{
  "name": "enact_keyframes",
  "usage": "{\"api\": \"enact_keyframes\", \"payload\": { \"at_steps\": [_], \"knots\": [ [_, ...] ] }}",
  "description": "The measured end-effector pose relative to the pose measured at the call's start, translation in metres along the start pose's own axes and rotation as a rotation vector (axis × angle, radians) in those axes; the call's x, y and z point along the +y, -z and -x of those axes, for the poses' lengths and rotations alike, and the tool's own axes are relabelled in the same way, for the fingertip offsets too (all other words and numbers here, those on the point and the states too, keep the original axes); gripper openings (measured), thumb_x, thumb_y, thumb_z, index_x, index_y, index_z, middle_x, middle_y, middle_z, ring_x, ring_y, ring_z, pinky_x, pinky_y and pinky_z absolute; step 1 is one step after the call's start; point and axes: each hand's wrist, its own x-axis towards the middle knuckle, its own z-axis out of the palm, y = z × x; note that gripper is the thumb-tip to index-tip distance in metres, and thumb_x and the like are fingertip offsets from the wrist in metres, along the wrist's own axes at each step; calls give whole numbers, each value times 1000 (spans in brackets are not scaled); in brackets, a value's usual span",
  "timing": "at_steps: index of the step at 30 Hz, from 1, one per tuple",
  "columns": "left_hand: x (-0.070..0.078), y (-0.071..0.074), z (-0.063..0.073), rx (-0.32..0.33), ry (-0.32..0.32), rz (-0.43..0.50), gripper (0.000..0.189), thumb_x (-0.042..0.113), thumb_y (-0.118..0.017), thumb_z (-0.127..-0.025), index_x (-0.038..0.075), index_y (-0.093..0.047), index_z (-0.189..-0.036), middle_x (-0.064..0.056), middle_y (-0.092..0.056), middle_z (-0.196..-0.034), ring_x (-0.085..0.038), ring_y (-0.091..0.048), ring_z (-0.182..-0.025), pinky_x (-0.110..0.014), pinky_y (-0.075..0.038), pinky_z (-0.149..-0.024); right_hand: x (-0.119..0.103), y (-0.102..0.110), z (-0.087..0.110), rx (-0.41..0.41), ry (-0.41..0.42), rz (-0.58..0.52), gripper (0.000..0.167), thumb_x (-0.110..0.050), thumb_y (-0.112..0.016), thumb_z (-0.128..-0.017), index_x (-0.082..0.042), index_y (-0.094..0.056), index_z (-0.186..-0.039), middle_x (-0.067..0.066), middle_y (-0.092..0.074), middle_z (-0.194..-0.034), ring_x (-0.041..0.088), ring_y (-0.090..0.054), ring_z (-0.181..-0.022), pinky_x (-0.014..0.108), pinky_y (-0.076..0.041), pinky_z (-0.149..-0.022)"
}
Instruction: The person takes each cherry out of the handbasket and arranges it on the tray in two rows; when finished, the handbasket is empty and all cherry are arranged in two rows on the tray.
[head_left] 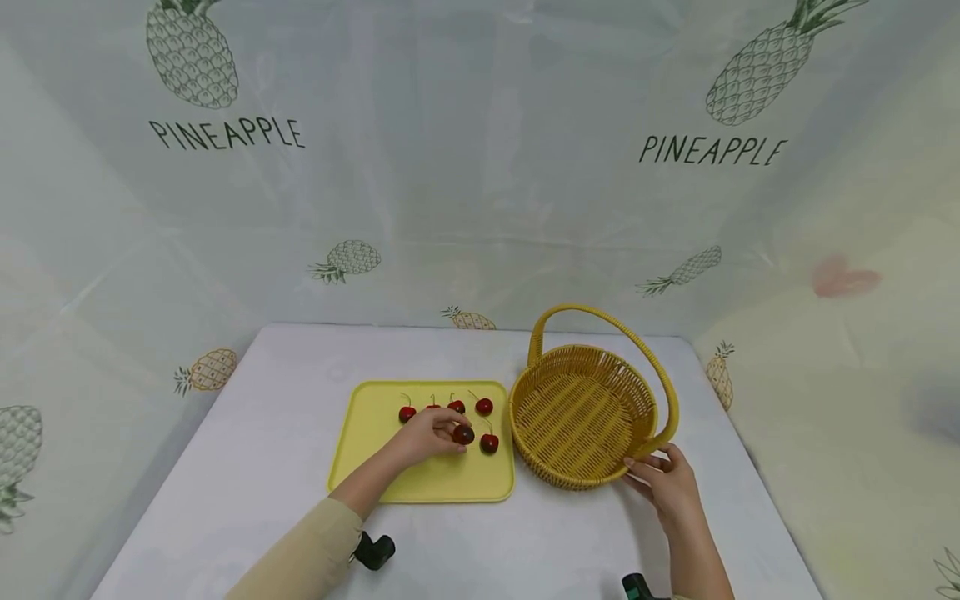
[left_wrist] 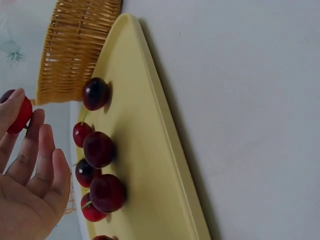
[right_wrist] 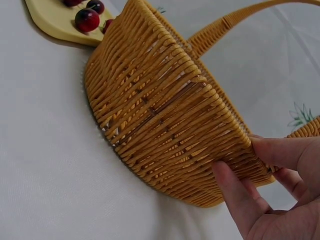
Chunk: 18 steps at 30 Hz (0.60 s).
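Observation:
My left hand (head_left: 429, 437) pinches a dark red cherry (head_left: 463, 434) between thumb and fingers over the yellow tray (head_left: 450, 487). In the left wrist view this cherry (left_wrist: 21, 116) is held above the tray's surface, at the far left. Several other cherries (head_left: 489, 443), some with stems, lie on the tray around and behind that hand. To the tray's right stands a woven basket (head_left: 558, 477) with a tall arched handle (head_left: 600, 313). My right hand (head_left: 670, 483) grips its rim at the near right, thumb on top and fingers against the outer wall (right_wrist: 165, 130).
Tray and basket stand close beside each other on a white-covered table (head_left: 480, 550). A pineapple-print curtain (head_left: 480, 167) hangs behind the table and along its sides. Black devices (head_left: 373, 552) are at both wrists.

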Motion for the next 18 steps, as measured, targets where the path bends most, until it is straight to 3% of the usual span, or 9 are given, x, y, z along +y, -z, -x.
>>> {"api": "enact_keyframes", "payload": {
  "at_steps": [11,18],
  "knots": [
    [-20,13,13,18,18,-2,29,8,-82,-79,8,-71,-106,-2,-64,-85,-16,-60,-75,-29,-50,-66,0,0,-2,3,-5,19,64,3,-68,-88,3,-31,-140,23,-41,-116,19,-67,-84,40,-55,-79],
    [-30,31,23,42,78,13,31,12,-82,-80,7,-71,-109,-3,-64,-93,-17,-61,-82,-30,-51,-71,1,0,-3,20,10,20,63,3,-70,-86,3,-33,-138,23,-43,-115,20,-68,-83,39,-56,-77]
  ]
}}
